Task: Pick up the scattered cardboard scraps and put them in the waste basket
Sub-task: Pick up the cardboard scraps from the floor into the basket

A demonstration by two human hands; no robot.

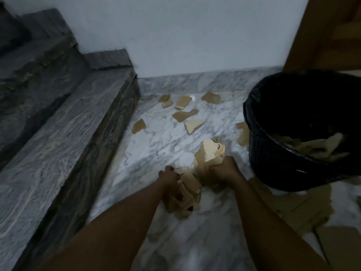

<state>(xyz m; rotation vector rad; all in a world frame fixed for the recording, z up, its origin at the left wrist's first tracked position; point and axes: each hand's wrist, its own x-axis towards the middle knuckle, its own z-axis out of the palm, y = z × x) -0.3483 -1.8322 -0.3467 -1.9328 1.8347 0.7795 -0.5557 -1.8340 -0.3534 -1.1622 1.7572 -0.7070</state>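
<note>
— How are the person's arms set?

— Both forearms run forward from the bottom edge of the view over the marble floor [156, 133], nearly parallel, wrists close together. The left hand [172, 184] is turned knuckles-up, fingers curled tight around a bunch of cardboard scraps [190, 190] that hangs down below the fist. The right hand [224, 169] sits just beside it, a little further forward, also closed into a fist, clamped on a second bunch of scraps [211, 151] that sticks up above the knuckles. The two bunches touch between the hands.

— And the waste basket?

— The black waste basket [273, 153] stands on the floor to the right of the right hand, near it, tilted toward the camera, with pale scraps already lying inside.

— What is left on the floor?

— Loose scraps [183, 115] lie scattered toward the far edge of the floor, near the white wall [195, 36], and one [139, 126] lies close to the grey stone step [68, 124] along the left edge. Another [243, 133] touches the basket's left side. A larger flat cardboard sheet [312, 202] lies by the floor's near right corner, partly under the basket.
</note>
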